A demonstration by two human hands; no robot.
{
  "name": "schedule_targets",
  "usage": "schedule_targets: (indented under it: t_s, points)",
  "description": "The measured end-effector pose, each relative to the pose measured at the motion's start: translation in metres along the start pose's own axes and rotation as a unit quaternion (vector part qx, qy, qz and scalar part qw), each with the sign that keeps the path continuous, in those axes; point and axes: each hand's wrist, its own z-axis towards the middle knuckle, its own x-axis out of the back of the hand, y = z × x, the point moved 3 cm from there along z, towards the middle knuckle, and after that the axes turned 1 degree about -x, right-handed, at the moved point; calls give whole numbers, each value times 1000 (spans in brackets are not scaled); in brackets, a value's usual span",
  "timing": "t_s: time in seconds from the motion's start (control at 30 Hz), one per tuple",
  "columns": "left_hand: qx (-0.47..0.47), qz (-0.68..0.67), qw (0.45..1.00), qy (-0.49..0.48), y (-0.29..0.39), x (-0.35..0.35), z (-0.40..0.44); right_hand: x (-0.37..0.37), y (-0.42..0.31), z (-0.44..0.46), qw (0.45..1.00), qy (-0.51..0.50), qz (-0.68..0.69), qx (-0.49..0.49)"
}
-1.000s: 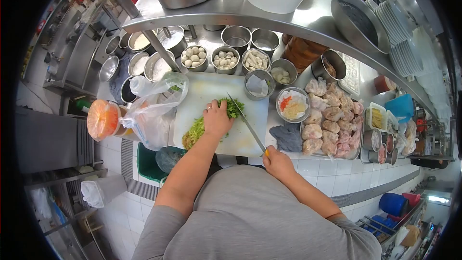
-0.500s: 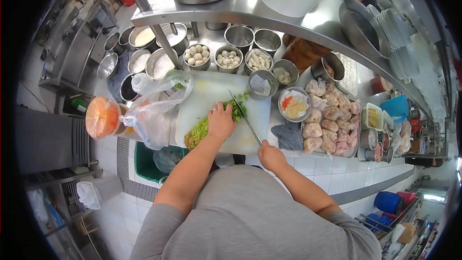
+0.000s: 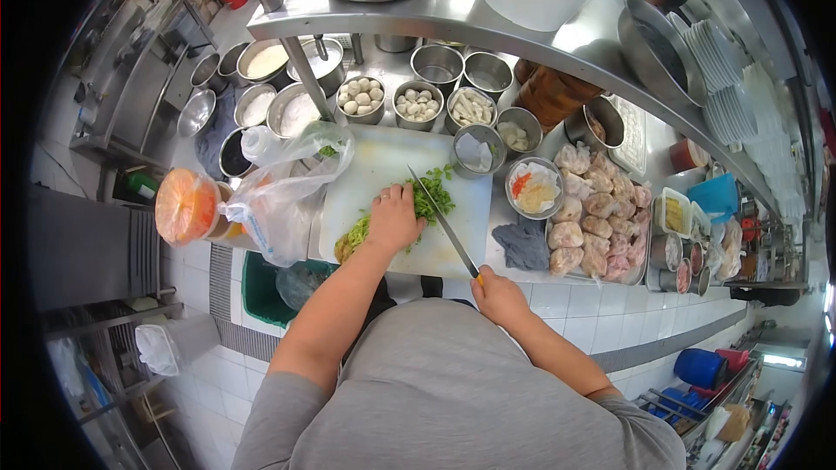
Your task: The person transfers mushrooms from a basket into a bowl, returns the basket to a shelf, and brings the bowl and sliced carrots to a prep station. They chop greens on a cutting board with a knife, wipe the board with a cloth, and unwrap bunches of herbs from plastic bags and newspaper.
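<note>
Bunched leafy greens lie across a white cutting board, their stems toward the lower left. My left hand presses down on the bunch with its fingers curled over it. My right hand grips the yellow handle of a long knife. The blade slants up and left over the greens, just right of my left fingers. Cut green pieces lie loose to the right of the blade. Whether the edge touches the board I cannot tell.
Behind the board stand metal pots of pale balls under a steel shelf. A plastic bag borders the board's left. On the right are a bowl of chopped ingredients, a grey cloth and bagged meat.
My left hand has moved slightly left along the greens. The knife has shifted left too, and my right hand sits a little lower, showing more of the handle.
</note>
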Motion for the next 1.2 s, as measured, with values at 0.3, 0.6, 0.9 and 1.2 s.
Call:
schedule_targets:
  t_s: [0.3,0.6,0.9,1.2]
  points:
    - [-33,22,997,64,3,-18,2,-30,4,28,1000,-2,-29,-7]
    - [13,-27,997,72,-23,37,-33,-10,-8,29,999,34,16,17]
    - [-29,-24,999,34,-26,-5,-25,-6,-17,6,1000,-3,-23,20]
    - [-34,-13,996,83,-24,-17,-26,-41,-13,40,999,1,-31,-18]
